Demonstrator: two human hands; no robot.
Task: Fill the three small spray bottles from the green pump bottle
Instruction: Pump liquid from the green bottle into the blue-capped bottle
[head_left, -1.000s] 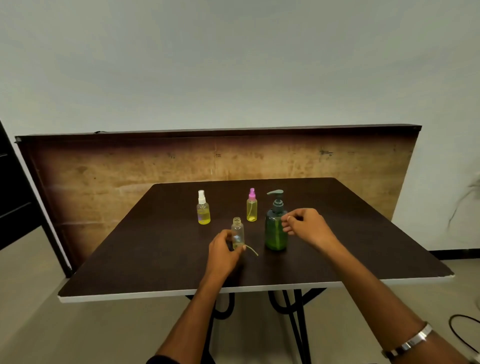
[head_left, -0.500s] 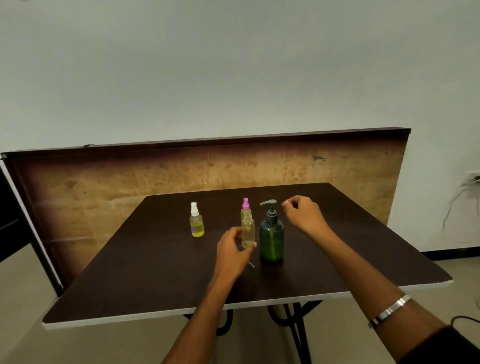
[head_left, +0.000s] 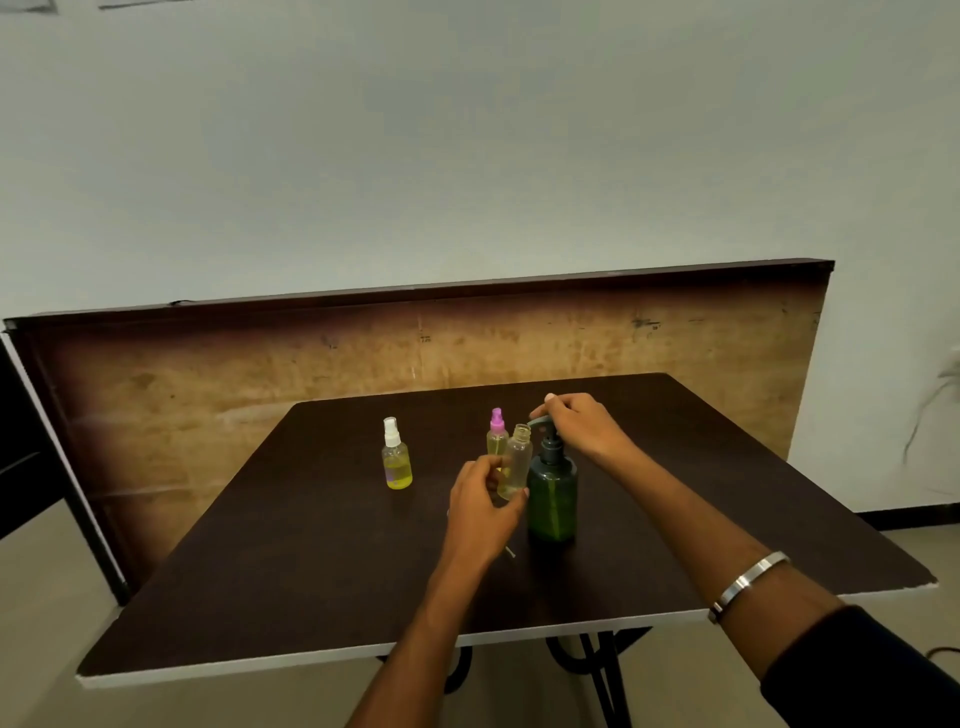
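Holding the open small bottle up off the table, the left hand has its thumb and fingers curled round the bottle's lower half, just left of the green pump bottle at centre frame. The right hand rests on the pump head with fingers bent over it; I cannot tell whether it is pressing down.

The main risk, as I judge it, is a missed stream. The small bottle's neck is narrow, and the pump's spout tip sits right beside that mouth (whether it is truly over the opening is too small to tell). A hard press could shoot liquid past the rim, down over the left hand and onto the table. The pump bottle stands free, with no hand round its body, so an off-centre push could rock or tip it toward the left of the frame. A wet grip might also let the small bottle slip.

The open bottle's long axis runs nearly upright, leaning slightly so its mouth points up and a little to the right of the frame, toward the spout. The pump bottle stands upright, its spout pointing left in the frame.

The pink-capped bottle stands behind the held one, and the white-capped bottle well to its left; both are capped and hold yellow liquid.
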